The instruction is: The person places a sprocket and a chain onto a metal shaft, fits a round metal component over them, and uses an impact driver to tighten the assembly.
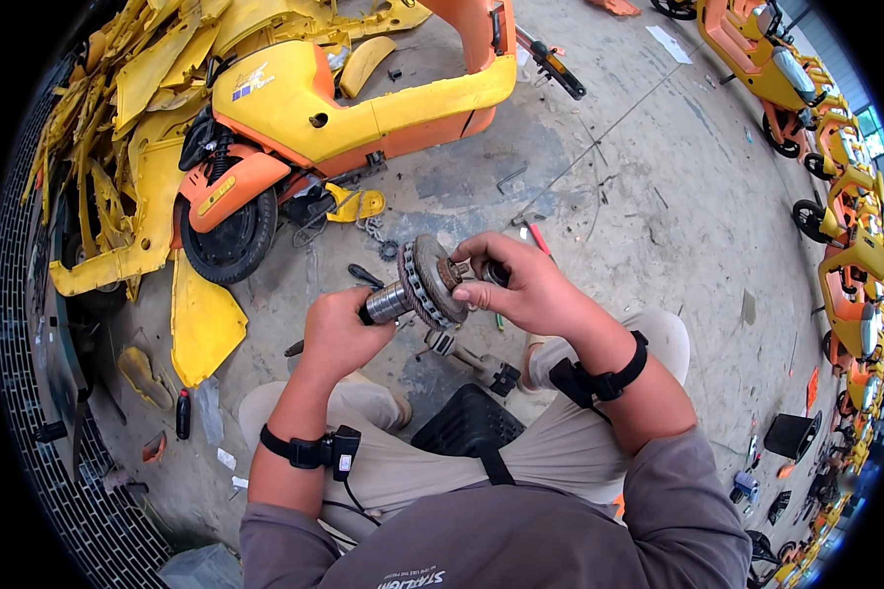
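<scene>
My left hand (349, 329) is closed round the dark end of a shiny steel shaft (388, 302). The shaft runs into a greasy sprocket assembly (422, 280) with a chain round its rim. My right hand (511, 285) grips the assembly's right end, thumb and fingers at its rusty hub, with a small dark round piece (496, 273) partly hidden among the fingers. Below the sprocket, a metal tool or fitting (481, 368) lies near my feet, and red-handled pliers (535, 234) lie beyond my right hand.
A yellow-orange scooter body (363, 123) with a front wheel lies ahead. Yellow panels (147, 79) are piled at left, beside a dark bottle (183, 412). Scooters (845, 285) line the right side. A black mat or seat (467, 422) is between my legs; a black box (792, 435) sits at lower right.
</scene>
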Motion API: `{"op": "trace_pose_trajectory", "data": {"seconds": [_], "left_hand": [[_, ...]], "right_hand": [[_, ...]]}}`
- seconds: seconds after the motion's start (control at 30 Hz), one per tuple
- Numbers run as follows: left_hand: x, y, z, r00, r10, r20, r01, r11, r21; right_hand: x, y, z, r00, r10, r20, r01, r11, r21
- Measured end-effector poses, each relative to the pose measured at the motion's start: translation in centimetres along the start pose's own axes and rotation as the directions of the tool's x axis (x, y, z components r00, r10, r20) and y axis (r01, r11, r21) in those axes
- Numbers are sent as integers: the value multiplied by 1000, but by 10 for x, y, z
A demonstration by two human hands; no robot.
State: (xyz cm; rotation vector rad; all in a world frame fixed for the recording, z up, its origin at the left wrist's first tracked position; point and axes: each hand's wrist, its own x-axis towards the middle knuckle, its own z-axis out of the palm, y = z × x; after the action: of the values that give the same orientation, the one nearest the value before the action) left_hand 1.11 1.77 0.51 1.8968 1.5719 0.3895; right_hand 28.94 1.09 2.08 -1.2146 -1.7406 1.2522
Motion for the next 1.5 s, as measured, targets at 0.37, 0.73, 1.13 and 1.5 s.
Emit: {"op": "trace_pose_trajectory", "data": {"seconds": [0.37,0.73,1.13,1.5], "left_hand": [[0,4,-1,1000,-13,6,13,1000,28],[-2,-9,-6,996,-58,-61,62,996,62],[0,-4,-8,997,-29,-71,38,992,117],[-1,-10,-11,996,-59,-69,66,992,103]], "right_hand": [[2,1,0,999,41,25,-41,999,16],[-6,15,-47,987,159,-9,-151,911,-383],[-20,189,44,834,511,207,-214,646,-733],[20,115,-7,863,503,34,-482,843,-241]]}}
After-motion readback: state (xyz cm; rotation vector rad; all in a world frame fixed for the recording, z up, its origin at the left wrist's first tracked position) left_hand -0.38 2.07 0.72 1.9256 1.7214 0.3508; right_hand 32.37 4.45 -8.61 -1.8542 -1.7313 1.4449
